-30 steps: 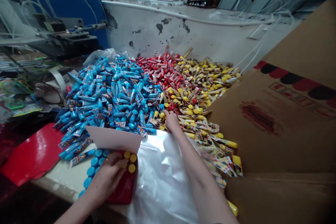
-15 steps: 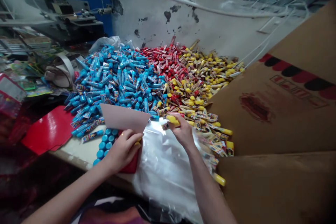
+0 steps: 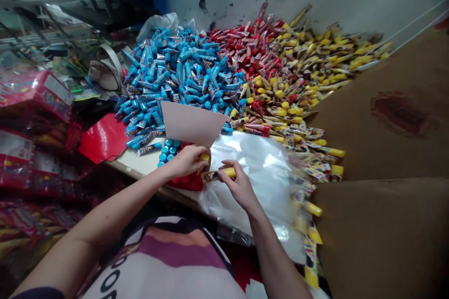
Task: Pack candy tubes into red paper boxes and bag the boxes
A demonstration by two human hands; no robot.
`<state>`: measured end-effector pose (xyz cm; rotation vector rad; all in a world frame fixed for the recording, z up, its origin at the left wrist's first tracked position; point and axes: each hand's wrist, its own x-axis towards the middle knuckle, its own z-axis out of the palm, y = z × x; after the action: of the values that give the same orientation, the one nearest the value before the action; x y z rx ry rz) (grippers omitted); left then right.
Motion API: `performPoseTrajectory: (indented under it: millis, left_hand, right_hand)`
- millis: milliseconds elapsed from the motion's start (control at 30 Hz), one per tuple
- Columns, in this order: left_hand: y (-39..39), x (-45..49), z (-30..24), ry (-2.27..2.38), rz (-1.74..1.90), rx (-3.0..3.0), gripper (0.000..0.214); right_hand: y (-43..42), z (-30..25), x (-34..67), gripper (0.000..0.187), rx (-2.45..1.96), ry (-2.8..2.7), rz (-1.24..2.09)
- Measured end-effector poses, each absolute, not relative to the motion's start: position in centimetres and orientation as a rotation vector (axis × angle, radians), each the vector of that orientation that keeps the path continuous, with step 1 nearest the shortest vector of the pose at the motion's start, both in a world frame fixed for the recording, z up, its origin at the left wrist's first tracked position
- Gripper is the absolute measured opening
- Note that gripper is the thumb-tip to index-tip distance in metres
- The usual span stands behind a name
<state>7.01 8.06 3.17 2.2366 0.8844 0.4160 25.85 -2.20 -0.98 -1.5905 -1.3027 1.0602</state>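
A small red box (image 3: 187,182) with a pale raised flap (image 3: 192,124) stands at the table's front edge. Blue-capped tubes (image 3: 169,149) stand upright in its left part, and a little red shows beside them. My left hand (image 3: 187,162) is over the box, its fingers curled round a tube with a yellow cap (image 3: 205,156); most of that tube is hidden. Just right of the box, my right hand (image 3: 240,184) pinches another yellow-capped tube (image 3: 228,173) between thumb and fingers. That tube lies nearly level, its printed end pointing left, close to my left fingertips.
Behind are heaps of blue tubes (image 3: 182,70), red tubes (image 3: 250,51) and yellow tubes (image 3: 315,56). Clear plastic bags (image 3: 256,154) lie under my right hand. A cardboard carton (image 3: 379,224) borders the right side. Red sheets (image 3: 105,138) and packed pink boxes (image 3: 38,93) are left.
My right hand has brought its yellow-capped tube from the edge of the heap to beside my left hand. The camera view has tilted down and shifted left.
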Motion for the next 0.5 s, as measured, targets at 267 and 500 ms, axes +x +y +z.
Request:
performPoseTrajectory:
  millis: [267,500]
  left_hand:
    - [8.0,5.5,-0.8,0.880,0.412,2.395,0.017]
    - [7.9,5.2,-0.3,0.883,0.365,2.353,0.019]
  right_hand:
    - [-4.5,-2.7,23.6,0.021,-1.690,-1.475,0.489]
    - [-4.3,-2.1,23.4,0.017,-1.703,-1.495,0.412]
